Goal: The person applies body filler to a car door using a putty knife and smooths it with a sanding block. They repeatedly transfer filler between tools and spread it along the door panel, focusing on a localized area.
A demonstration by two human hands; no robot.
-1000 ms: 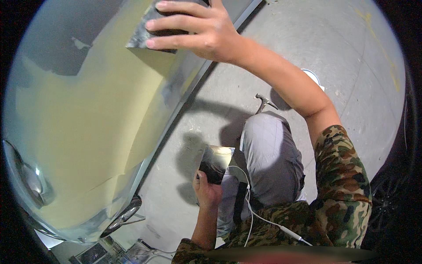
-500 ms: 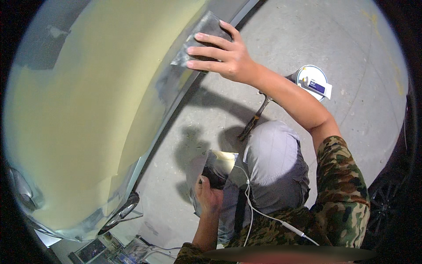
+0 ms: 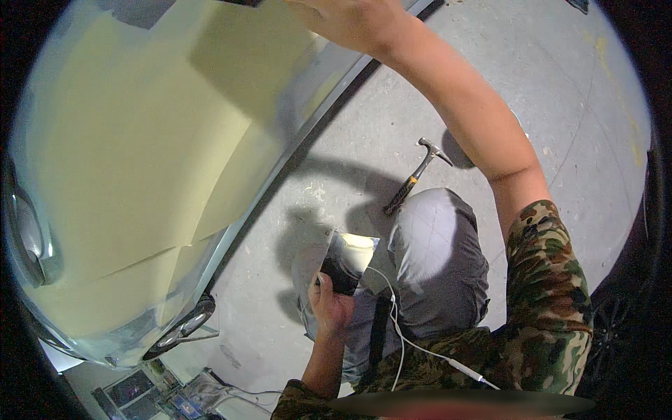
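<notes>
Now up and mostly out of frame: the right hand moves along the panel

Half a second ago the right hand (image 3: 343,17) has a dark plate at the panel's edge; now it is higher, its fingers cut off by the frame. Whether it grips anything I cannot tell, though a dark sliver (image 3: 241,3) to its left may be that plate. Its shadow (image 3: 241,70) falls on the panel (image 3: 280,175) just below it, so the work has probably shifted to the upper stretch. The left hand (image 3: 332,304) is pinched, as before, on a shiny plate (image 3: 357,255), well below the right.

Down and left of the right hand, a yellow coat (image 3: 154,154) covers most of the panel; a crease (image 3: 147,262) crosses it lower down. Above and right of the left hand, the hammer (image 3: 418,175), whole now that the arm (image 3: 476,105) clears its head, lies on the grey floor (image 3: 560,91). Far to that hand's right is a dark wheel (image 3: 612,315).
</notes>
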